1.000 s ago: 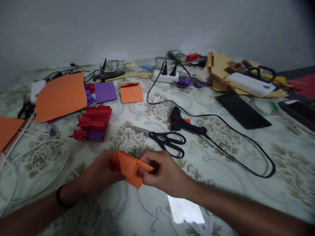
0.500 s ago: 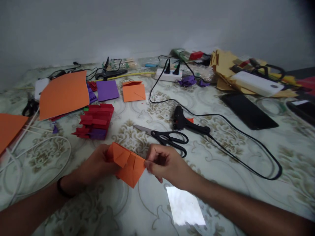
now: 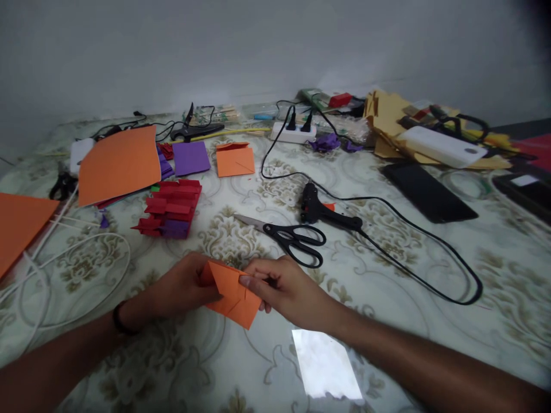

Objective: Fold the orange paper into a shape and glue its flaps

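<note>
Folded orange paper (image 3: pixel 235 301) is held above the patterned tablecloth (image 3: pixel 189 367), tilted with one corner pointing down. My left hand (image 3: pixel 183 287) grips its left side, the fingers partly hidden behind it. On the upper right part of the paper, my right hand (image 3: pixel 286 287) pinches with thumb and fingers. Black-handled scissors (image 3: pixel 295 235) lie just beyond my right hand. Left of them rests a folded red and purple paper piece (image 3: pixel 172 209). A black glue gun (image 3: pixel 325 212) lies on its side behind the scissors.
Orange sheets (image 3: pixel 123 166) and white cable (image 3: pixel 124 264) are at the left. Farther back are a purple square (image 3: pixel 191 158), an orange folded piece (image 3: pixel 235 160) and a power strip (image 3: pixel 293 133). A black phone (image 3: pixel 430 192) lies at the right, its neighbour a yellow paper pile (image 3: pixel 387 117).
My right hand has moved inward from the paper's right corner onto its upper part. The paper and my left hand have shifted slightly right. The camera view has turned a little.
</note>
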{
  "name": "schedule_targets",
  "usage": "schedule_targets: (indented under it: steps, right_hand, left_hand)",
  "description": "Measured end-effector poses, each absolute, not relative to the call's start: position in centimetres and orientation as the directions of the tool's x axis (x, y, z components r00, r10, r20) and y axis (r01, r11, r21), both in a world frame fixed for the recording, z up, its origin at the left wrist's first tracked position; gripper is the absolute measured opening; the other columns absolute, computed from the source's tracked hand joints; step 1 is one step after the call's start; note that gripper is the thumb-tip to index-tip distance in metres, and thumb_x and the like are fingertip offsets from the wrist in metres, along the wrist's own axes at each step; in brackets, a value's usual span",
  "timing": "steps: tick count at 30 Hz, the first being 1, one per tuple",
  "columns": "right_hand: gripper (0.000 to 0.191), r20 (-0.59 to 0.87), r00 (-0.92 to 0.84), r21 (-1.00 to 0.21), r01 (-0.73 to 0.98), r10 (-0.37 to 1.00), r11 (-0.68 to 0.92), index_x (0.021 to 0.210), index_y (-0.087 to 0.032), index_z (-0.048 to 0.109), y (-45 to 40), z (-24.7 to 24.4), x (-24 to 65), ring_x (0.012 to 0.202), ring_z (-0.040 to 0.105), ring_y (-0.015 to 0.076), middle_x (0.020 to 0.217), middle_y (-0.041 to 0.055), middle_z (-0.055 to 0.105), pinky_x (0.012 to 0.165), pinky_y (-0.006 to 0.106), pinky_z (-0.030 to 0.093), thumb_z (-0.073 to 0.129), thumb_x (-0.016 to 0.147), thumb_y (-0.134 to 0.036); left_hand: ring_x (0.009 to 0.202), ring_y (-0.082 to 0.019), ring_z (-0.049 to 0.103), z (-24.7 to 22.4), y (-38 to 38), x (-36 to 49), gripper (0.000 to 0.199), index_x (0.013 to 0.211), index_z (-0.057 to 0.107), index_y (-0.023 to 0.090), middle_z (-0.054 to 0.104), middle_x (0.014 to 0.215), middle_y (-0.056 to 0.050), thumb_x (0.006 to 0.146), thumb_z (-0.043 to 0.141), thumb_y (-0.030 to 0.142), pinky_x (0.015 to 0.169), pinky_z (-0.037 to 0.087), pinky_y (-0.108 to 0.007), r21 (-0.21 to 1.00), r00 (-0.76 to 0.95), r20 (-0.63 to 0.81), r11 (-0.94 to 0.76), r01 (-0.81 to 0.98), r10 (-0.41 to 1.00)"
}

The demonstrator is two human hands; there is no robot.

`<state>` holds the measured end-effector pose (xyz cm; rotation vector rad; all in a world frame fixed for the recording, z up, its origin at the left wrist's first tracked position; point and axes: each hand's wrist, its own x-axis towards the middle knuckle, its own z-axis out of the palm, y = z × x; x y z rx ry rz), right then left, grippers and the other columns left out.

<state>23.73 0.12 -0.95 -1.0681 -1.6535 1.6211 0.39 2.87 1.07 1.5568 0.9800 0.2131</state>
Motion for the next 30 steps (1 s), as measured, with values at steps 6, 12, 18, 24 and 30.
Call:
schedule_targets:
  steps: [6,12,18,24,30]
  right_hand:
    - [0.033,-0.064,-0.53,-0.984,0.173,0.846,0.034,0.076,-0.018,0.066,0.0,-0.72,23.77,0.051,0.054,0.01,0.056,-0.0043,0.057,0.052,0.021,0.04,0.057,0.103,-0.034]
    - [0.034,-0.011,-0.54,-0.974,0.197,0.842,0.114,0.071,-0.02,0.059,-0.14,-0.81,23.72,0.052,0.048,0.0099,0.057,-0.0049,0.052,0.05,0.022,0.034,0.054,0.103,-0.029]
    - [0.026,0.017,-0.553,-0.967,0.202,0.833,0.154,0.075,-0.02,0.059,-0.16,-0.8,23.53,0.053,0.037,0.0092,0.059,-0.0076,0.042,0.05,0.022,0.029,0.057,0.1,-0.026]
    - [0.025,0.08,-0.564,-0.974,0.13,0.822,0.184,0.07,-0.02,0.061,-0.21,-0.5,23.66,0.051,0.038,0.0087,0.055,-0.0075,0.042,0.05,0.022,0.029,0.056,0.094,-0.016]
    - [0.032,0.03,-0.566,-0.973,0.171,0.824,0.153,0.065,-0.02,0.055,-0.06,-0.49,23.65,0.049,0.044,0.0092,0.054,-0.0056,0.049,0.049,0.023,0.03,0.057,0.097,-0.024]
  left_hand:
    - [0.06,-0.009,0.032,1.97,2.8,0.7,0.026,0.069,0.054,0.017,0.041,0.064,0.006,0.091,0.063,0.028,0.053,0.026,-0.021,0.897,0.689,-0.372,0.052,0.438,0.622]
    - [0.058,-0.009,0.033,1.19,3.02,0.35,0.029,0.068,0.052,0.017,0.042,0.062,0.006,0.09,0.066,0.031,0.051,0.027,-0.02,0.901,0.715,-0.356,0.019,0.433,0.602]
    - [0.056,-0.009,0.036,1.14,3.04,0.36,0.03,0.067,0.054,0.017,0.045,0.059,0.006,0.09,0.065,0.032,0.05,0.029,-0.02,0.908,0.728,-0.355,0.03,0.418,0.586]
    - [0.058,-0.009,0.038,1.09,3.19,0.2,0.023,0.07,0.056,0.017,0.048,0.062,0.006,0.09,0.065,0.025,0.053,0.03,-0.021,0.892,0.753,-0.362,-0.031,0.451,0.55]
    - [0.06,-0.009,0.037,1.18,3.15,0.13,0.024,0.07,0.055,0.016,0.046,0.062,0.006,0.089,0.065,0.026,0.054,0.03,-0.022,0.904,0.734,-0.366,0.031,0.427,0.572]
